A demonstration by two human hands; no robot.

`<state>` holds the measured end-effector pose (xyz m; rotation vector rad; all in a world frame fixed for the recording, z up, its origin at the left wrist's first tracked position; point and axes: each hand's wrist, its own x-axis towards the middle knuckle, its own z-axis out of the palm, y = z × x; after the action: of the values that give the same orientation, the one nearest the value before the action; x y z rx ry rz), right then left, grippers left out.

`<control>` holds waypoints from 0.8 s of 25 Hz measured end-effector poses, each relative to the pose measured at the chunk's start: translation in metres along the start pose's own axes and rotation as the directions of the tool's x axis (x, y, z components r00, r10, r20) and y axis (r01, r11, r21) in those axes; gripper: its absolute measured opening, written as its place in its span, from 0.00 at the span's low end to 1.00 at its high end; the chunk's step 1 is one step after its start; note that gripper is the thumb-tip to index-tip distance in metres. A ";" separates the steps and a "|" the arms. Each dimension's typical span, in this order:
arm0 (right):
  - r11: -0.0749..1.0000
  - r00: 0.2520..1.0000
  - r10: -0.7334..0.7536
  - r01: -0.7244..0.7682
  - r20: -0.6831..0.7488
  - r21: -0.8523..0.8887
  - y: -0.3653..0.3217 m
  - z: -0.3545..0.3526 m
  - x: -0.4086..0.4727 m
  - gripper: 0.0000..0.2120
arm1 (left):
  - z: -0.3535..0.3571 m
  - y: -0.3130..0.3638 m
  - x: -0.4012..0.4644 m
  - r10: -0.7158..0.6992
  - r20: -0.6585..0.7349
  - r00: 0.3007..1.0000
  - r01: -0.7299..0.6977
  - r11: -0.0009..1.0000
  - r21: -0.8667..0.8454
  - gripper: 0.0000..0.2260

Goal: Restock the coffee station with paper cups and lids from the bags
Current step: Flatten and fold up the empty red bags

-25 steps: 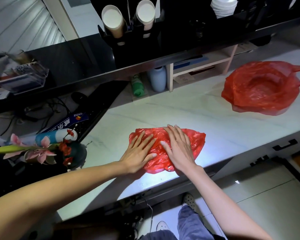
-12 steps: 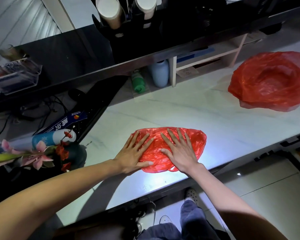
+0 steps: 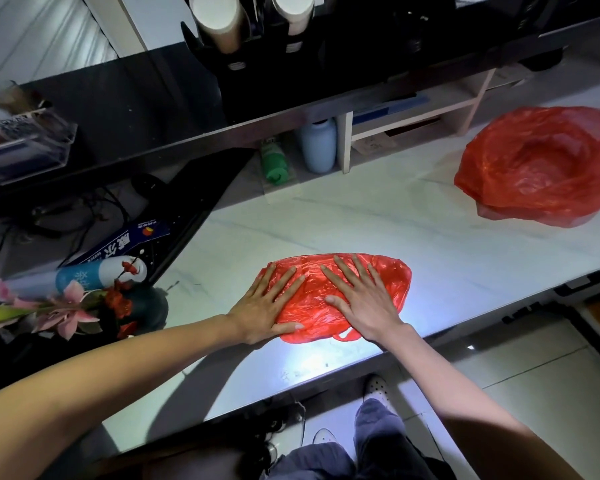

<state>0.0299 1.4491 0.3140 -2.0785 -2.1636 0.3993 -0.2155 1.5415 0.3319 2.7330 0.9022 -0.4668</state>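
A flattened red plastic bag (image 3: 392, 282) lies on the white marble counter (image 3: 361, 223) near its front edge. My left hand (image 3: 267, 303) presses flat on the bag's left part, fingers straight and spread. My right hand (image 3: 361, 299) presses flat on its middle, fingers spread too. A second red bag (image 3: 537, 168) sits open and crumpled at the counter's far right. Two stacks of paper cups (image 3: 219, 19) stand in a black holder (image 3: 257, 53) on the dark upper shelf.
A green bottle (image 3: 272, 161) and a pale blue bottle (image 3: 319, 143) stand under the shelf beside a wooden rack (image 3: 409, 116). At the left lie artificial flowers (image 3: 73, 306), a blue-white can (image 3: 94, 275) and cables. A clear box (image 3: 25, 140) sits on the dark shelf.
My hands have slid apart on the red bag, the left going left and the right going right, smoothing it flatter. The camera has tilted down a little.
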 end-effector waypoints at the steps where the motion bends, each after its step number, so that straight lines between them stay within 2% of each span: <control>1: 1.000 1.000 0.002 -0.002 -0.007 -0.002 0.002 -0.001 -0.001 0.35 | -0.003 -0.001 0.001 0.002 0.018 1.000 -0.002 1.000 0.000 0.45; 8: 0.996 0.996 0.085 -0.085 -0.036 -0.016 0.044 -0.010 -0.020 0.34 | -0.021 0.008 0.029 0.048 0.116 0.992 -0.051 0.998 0.024 0.46; 15: 0.978 0.973 0.210 -0.210 -0.095 0.015 0.103 -0.024 -0.046 0.39 | -0.037 0.045 0.079 0.108 0.154 0.982 -0.115 0.993 0.038 0.48; 20: 0.971 0.965 0.241 -0.239 -0.102 0.030 0.150 -0.037 -0.056 0.40 | -0.050 0.073 0.124 0.147 0.170 0.974 -0.161 0.985 0.068 0.48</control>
<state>0.1874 1.4013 0.3153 -2.3044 -1.8508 0.3213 -0.0658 1.5663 0.3415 2.7595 0.6381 -0.6994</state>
